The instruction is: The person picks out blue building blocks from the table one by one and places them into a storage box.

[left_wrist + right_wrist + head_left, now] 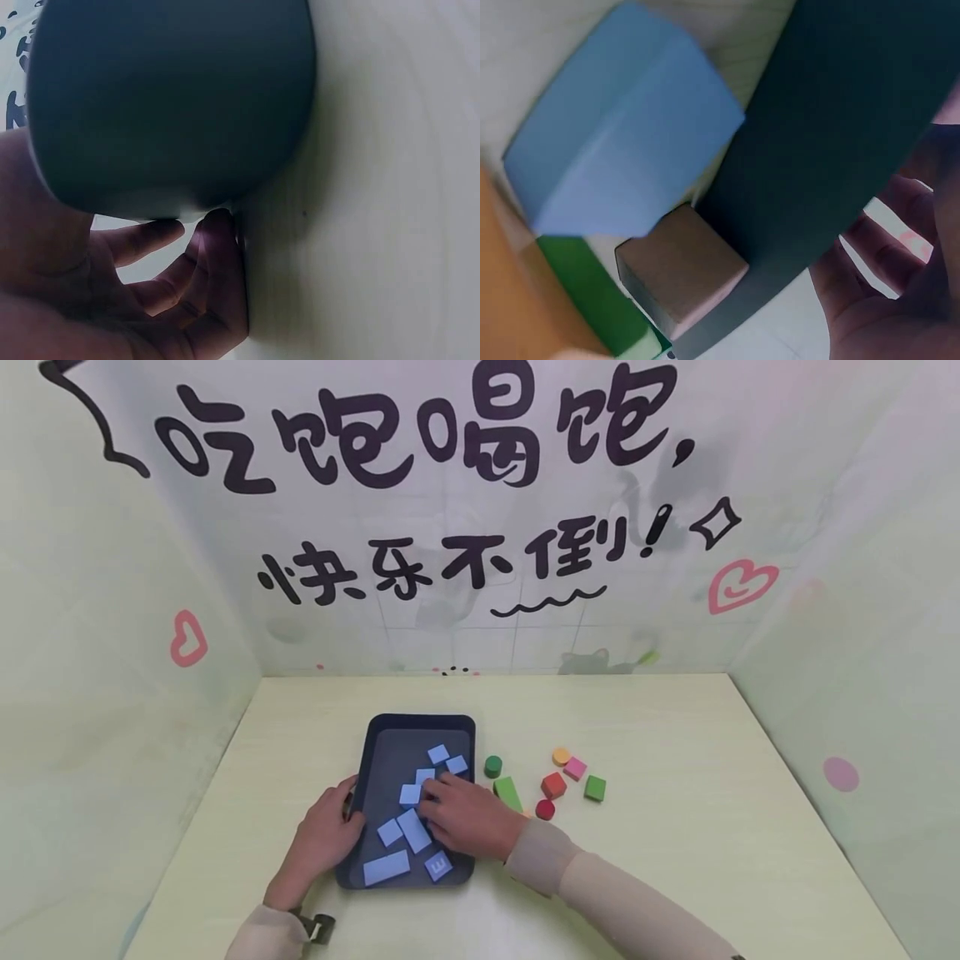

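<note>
My left hand [327,829] grips the left rim of a dark tray [422,722], with the thumb at the rim and the other fingers outside it. In the left wrist view the curled fingers [214,277] sit low against the tray's side. Several blue blocks [386,867] lie inside the tray, some square and some oblong. My right hand [468,814] reaches over the tray's right wall, fingertips bent down among the blue blocks at the middle. I cannot tell whether it pinches one, as the hand covers its fingertips.
Right of the tray lie a green cylinder [492,767], a light green oblong block [507,794], a red cube [554,786], a pink block [575,768] and a green cube [595,788]. In the right wrist view another blue block [630,135] and a brown block [682,262] stand outside the tray.
</note>
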`<state>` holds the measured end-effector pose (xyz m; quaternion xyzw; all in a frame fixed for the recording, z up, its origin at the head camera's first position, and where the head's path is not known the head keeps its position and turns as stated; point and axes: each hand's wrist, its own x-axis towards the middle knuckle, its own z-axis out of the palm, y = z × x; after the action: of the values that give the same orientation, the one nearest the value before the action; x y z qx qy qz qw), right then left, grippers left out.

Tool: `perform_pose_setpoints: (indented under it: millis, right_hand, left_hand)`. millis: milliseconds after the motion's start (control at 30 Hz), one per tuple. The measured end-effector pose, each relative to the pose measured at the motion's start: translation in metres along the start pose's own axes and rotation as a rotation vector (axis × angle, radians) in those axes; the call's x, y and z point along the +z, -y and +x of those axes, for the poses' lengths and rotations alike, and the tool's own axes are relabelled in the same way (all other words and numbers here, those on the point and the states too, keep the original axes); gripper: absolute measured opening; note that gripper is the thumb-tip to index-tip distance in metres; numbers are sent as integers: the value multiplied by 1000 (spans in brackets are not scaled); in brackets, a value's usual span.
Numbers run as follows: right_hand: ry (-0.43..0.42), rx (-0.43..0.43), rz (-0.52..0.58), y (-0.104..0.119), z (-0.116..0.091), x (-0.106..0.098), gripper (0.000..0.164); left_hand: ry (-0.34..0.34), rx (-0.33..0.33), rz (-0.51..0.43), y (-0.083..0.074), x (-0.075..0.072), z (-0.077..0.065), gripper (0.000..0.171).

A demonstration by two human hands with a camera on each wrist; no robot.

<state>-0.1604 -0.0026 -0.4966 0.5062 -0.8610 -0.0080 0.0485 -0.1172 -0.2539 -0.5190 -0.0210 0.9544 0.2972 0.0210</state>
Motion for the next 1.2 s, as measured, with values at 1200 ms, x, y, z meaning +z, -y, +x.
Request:
perform_pose_setpoints:
  millis: [1200]
  right_hand:
    - [-141,118,113,-25,-51,-21,26]
  left_hand:
    - [3,14,0,-2,-4,-1,57]
